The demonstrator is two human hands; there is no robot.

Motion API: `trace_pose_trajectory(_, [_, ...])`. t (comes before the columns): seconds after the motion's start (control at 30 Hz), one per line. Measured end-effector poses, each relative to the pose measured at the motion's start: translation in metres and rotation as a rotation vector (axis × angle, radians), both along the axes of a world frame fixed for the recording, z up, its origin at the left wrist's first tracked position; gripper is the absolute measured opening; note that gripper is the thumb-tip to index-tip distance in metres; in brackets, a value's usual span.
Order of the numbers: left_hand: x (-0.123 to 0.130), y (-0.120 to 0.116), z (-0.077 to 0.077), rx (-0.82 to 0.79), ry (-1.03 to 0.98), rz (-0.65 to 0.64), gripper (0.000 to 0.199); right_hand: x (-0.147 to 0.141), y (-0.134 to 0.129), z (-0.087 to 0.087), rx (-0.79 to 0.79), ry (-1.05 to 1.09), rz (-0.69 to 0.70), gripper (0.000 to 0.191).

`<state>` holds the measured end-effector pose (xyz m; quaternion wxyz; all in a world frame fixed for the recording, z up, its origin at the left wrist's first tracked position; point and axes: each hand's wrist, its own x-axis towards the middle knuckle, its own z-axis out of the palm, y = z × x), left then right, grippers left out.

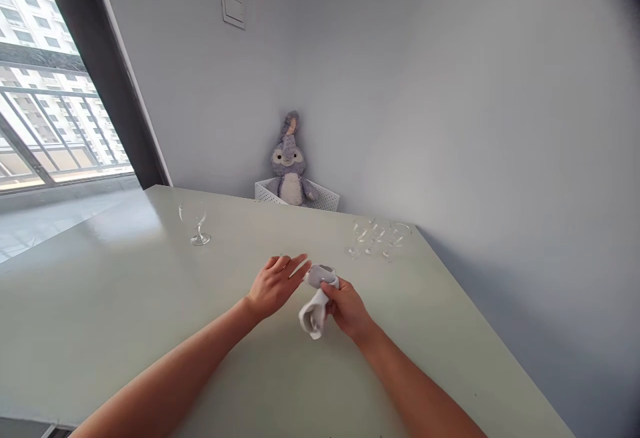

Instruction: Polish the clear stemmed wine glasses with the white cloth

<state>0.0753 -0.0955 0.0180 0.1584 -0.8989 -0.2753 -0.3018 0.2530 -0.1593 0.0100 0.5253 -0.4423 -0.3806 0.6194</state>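
Observation:
My right hand [345, 305] is closed on a white cloth [314, 318], which hangs below the fingers. A clear glass [325, 274] shows at the top of that hand, with cloth around or behind it; its lower part is hidden. My left hand [277, 283] is just left of the glass, palm down, its fingers apart and pointing toward it. Whether the fingertips touch the glass is unclear. One stemmed glass [199, 237] stands upright at the left of the pale table [150, 331]. Several more stemmed glasses [369, 249] stand grouped at the back right.
Beyond the table's far edge, a grey plush rabbit [289, 158] sits in a white perforated basket [327, 198] in the corner. Grey walls [450, 91] meet there, with a light switch [233, 9] on the left one. A window [55, 91] is at the far left.

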Motion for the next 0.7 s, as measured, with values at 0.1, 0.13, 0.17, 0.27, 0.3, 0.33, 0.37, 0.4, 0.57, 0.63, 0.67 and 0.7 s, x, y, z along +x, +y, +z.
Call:
trace_pose_trajectory(0.1, [-0.004, 0.005, 0.005, -0.004, 0.021, -0.062, 0.033, 0.004, 0.000, 0.002, -0.047, 0.185, -0.013, 0.028])
trace_pose_trajectory(0.13, [-0.005, 0.007, 0.005, -0.053, 0.035, -0.082, 0.033, 0.004, -0.001, 0.003, -0.037, 0.163, 0.009, 0.027])
trace_pose_trajectory(0.17, [-0.006, 0.008, 0.005, -0.124, 0.043, -0.096, 0.033, 0.005, -0.002, 0.004, -0.015, 0.101, 0.047, 0.027])
trace_pose_trajectory(0.27, [-0.009, 0.011, 0.009, -0.480, 0.008, -0.123, 0.040, 0.008, -0.008, 0.013, 0.111, -0.205, 0.155, 0.023])
trace_pose_trajectory(0.3, [-0.011, 0.012, 0.011, -0.656, 0.001, -0.158, 0.041, 0.010, -0.011, 0.018, 0.165, -0.302, 0.185, 0.020])
trace_pose_trajectory(0.33, [-0.013, 0.012, 0.014, -0.850, 0.008, -0.214, 0.042, 0.012, -0.013, 0.023, 0.217, -0.376, 0.219, 0.018])
trace_pose_trajectory(0.37, [-0.015, 0.012, 0.017, -1.046, 0.031, -0.285, 0.045, 0.014, -0.015, 0.027, 0.258, -0.422, 0.264, 0.016])
trace_pose_trajectory(0.4, [-0.017, 0.012, 0.020, -1.223, 0.065, -0.358, 0.048, 0.016, -0.017, 0.031, 0.287, -0.443, 0.312, 0.015])
trace_pose_trajectory(0.57, [-0.011, 0.007, 0.020, -1.224, 0.030, -0.325, 0.051, 0.017, -0.013, 0.025, 0.232, -0.380, 0.268, 0.020])
trace_pose_trajectory(0.63, [-0.005, 0.004, 0.014, -0.818, -0.049, -0.200, 0.044, 0.015, -0.008, 0.015, 0.153, -0.275, 0.125, 0.025])
trace_pose_trajectory(0.67, [-0.003, 0.003, 0.011, -0.620, -0.067, -0.158, 0.041, 0.013, -0.005, 0.011, 0.110, -0.204, 0.073, 0.028])
trace_pose_trajectory(0.7, [-0.001, 0.002, 0.009, -0.468, -0.069, -0.135, 0.041, 0.011, -0.004, 0.009, 0.073, -0.139, 0.044, 0.031])
